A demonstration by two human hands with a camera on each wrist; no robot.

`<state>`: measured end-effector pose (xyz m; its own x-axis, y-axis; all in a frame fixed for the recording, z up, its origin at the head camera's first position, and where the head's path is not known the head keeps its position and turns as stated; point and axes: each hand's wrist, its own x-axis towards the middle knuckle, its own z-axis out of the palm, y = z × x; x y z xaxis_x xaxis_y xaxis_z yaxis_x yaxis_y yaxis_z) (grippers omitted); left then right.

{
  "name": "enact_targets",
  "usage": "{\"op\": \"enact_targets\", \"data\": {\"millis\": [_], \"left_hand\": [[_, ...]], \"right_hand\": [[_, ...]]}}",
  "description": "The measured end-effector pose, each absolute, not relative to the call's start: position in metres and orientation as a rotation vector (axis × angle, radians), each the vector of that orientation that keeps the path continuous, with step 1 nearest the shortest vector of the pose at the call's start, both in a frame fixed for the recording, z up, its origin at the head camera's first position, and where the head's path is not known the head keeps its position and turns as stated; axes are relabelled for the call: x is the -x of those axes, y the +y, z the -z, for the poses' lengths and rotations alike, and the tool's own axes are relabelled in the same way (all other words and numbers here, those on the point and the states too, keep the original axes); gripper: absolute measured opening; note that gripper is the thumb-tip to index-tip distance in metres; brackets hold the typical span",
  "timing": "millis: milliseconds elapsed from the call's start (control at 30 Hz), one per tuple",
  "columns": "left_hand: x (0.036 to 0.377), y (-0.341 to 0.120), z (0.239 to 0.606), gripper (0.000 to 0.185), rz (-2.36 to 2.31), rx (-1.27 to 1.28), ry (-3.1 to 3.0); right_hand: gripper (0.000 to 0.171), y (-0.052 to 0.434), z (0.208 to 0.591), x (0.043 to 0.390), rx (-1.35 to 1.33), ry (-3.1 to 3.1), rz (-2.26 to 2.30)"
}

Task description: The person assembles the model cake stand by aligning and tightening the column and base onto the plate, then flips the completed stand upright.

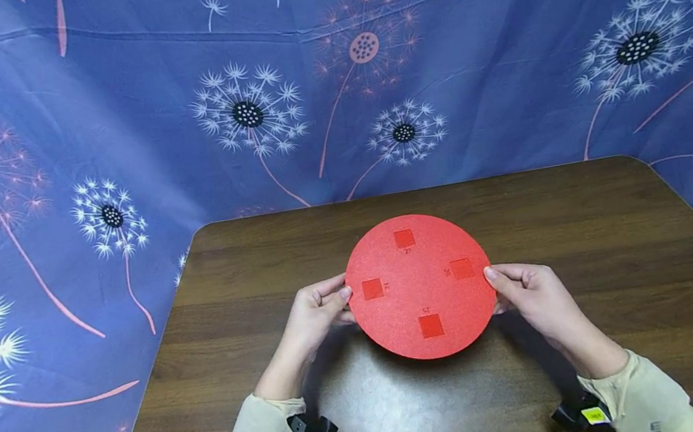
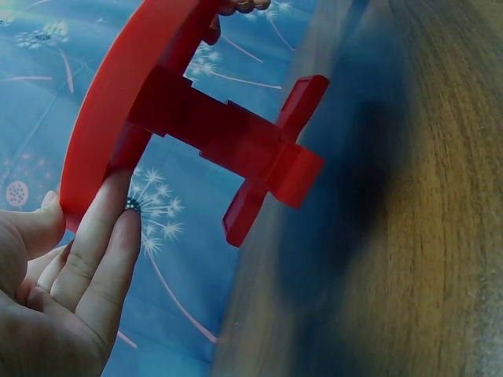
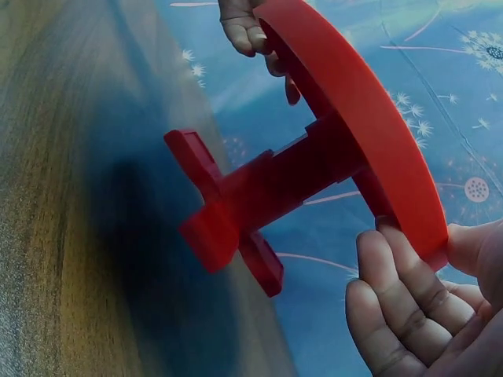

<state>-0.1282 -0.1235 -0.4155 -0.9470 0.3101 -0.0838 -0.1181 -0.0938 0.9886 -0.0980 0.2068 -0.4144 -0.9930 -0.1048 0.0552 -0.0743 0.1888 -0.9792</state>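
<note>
A red round disc [image 1: 420, 285] with four darker red squares on its top is held up above the wooden table [image 1: 591, 232]. My left hand [image 1: 333, 306] pinches its left rim, thumb on top and fingers underneath. My right hand [image 1: 507, 287] pinches the right rim the same way. In the left wrist view the disc [image 2: 118, 86] has a red stem [image 2: 220, 133] ending in a cross-shaped foot [image 2: 275, 177], clear of the table, and my left hand [image 2: 71, 267] holds the rim. The right wrist view shows the same stem [image 3: 291, 173] and foot [image 3: 216, 216] with my right hand [image 3: 416, 298] at the rim.
A blue cloth with dandelion prints [image 1: 237, 113] hangs behind and on both sides of the table. Small black cameras sit at the left wrist [image 1: 314, 428] and the right wrist [image 1: 581, 416]. The table's far edge [image 1: 423, 189] lies just beyond the disc.
</note>
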Motion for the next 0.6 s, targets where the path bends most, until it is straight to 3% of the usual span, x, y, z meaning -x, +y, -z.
{"op": "enact_targets", "data": {"millis": [600], "left_hand": [[0.136,-0.119,0.430,0.041,-2.081,-0.054,1.971]], "right_hand": [[0.040,0.205,0.424,0.107,0.152,2.320,1.945]]}}
